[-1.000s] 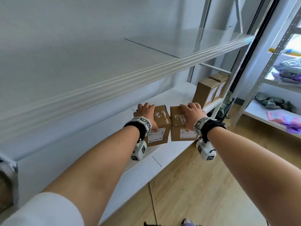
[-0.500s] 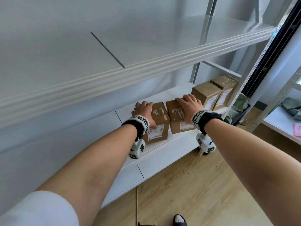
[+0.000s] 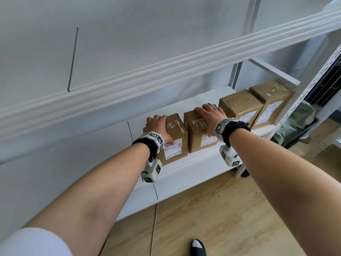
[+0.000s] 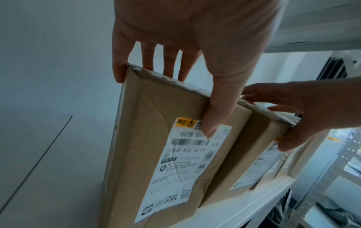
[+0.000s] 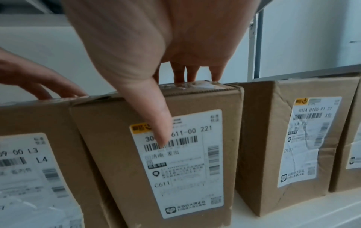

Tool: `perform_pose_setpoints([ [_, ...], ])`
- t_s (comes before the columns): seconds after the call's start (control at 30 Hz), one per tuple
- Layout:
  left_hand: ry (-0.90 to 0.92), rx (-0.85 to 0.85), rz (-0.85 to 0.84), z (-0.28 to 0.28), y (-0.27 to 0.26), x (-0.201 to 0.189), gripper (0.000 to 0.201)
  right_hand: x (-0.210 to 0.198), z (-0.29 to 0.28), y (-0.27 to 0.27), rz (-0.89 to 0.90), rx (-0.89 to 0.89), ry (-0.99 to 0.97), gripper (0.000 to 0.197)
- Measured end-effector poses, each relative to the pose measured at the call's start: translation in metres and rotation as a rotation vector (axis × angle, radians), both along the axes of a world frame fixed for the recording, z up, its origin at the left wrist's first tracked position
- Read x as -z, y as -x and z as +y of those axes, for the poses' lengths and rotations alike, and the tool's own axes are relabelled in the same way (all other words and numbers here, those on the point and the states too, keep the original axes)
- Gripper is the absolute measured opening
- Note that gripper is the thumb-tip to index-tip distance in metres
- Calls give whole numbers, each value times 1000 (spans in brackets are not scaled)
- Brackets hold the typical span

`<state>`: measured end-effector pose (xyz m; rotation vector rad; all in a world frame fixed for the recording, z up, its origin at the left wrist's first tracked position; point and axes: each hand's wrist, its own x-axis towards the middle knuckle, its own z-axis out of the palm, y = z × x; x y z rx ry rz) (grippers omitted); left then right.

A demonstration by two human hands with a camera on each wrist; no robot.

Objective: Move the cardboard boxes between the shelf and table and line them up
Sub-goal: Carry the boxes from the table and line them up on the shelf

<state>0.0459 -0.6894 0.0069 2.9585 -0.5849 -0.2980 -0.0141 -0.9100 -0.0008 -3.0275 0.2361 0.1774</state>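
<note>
Four brown cardboard boxes with white labels stand in a row on the white lower shelf. My left hand grips the leftmost box from above, fingers over its far top edge and thumb on the label. My right hand grips the second box the same way, its thumb down on the front label. These two boxes nearly touch each other. The third box and fourth box stand untouched to the right.
The upper shelf board juts out just above my hands. A white post and a perforated rack upright stand at the right. A green bag lies beyond the shelf end. Wooden floor and a shoe are below.
Both hands moved the two boxes from the shelf's front edge inward and rightward, close to the other two boxes. My view has dropped lower and closer.
</note>
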Motion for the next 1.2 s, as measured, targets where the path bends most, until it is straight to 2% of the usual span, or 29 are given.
perform_pose_setpoints([
  [0.2,35,-21,19,-9,-9,0,113,0,-16,-10,22,-24,-11,101],
  [0.4,72,-5,25,-19,-9,2,112,4,-15,-7,-17,17,-24,101],
  [0.57,138,-57,71,-16,-1,2,126,-3,-7,-1,-43,75,-23,106],
  [0.7,148,-39,20,5,9,-2,128,-13,14,8,-66,106,-3,113],
  [0.77,153,-20,-7,26,13,-5,124,-17,35,12,-90,103,23,114],
  [0.9,169,0,-31,88,24,-11,110,-24,102,21,-159,104,51,99],
  [1.03,165,-15,-46,170,44,-12,105,-20,196,31,-302,102,-14,68],
  [1.2,163,-67,-29,283,72,-12,101,-19,326,50,-213,13,-30,75],
])
